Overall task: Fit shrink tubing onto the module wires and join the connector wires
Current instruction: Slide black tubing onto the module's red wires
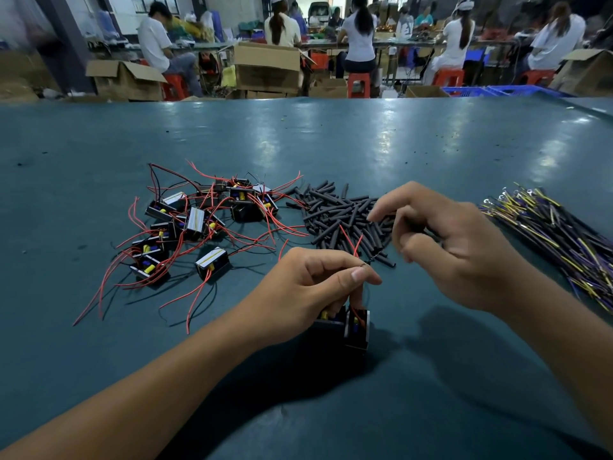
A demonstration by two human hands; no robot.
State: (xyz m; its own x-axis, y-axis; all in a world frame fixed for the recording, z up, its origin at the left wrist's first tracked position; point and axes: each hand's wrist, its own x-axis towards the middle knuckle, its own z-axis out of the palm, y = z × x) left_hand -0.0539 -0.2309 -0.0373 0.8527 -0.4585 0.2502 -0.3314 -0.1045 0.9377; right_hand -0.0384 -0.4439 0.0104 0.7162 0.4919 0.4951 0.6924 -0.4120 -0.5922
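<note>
1. Behind your bench, across the top of the frame, people sit with their backs to you at long tables, among cardboard boxes (268, 66) and red stools (358, 84).
2. Your dark green table (331, 134) fills the rest of the frame, bare and shiny in its upper half.
3. Your right hand (454, 247) hovers at centre right, over the near edge of the tubing pile; its fingers are loosely curled and apart, the forefinger reaching left, and you hold nothing that can be made out.
4. Your left hand (311, 287) sits at lower centre, thumb and forefinger pinching a thin wire end (363, 265) at the fingertips, while the lower fingers curl round a black module (348, 327) resting on the table.
5. Left of centre lies a heap of modules (199, 224), their red wires tangled and trailing toward you.
6. At the right edge lies a bundle of connector wires (564, 234), purple, black and yellow.
7. Between the two lies the pile of black shrink tubing (338, 217), partly hidden by your right hand.
</note>
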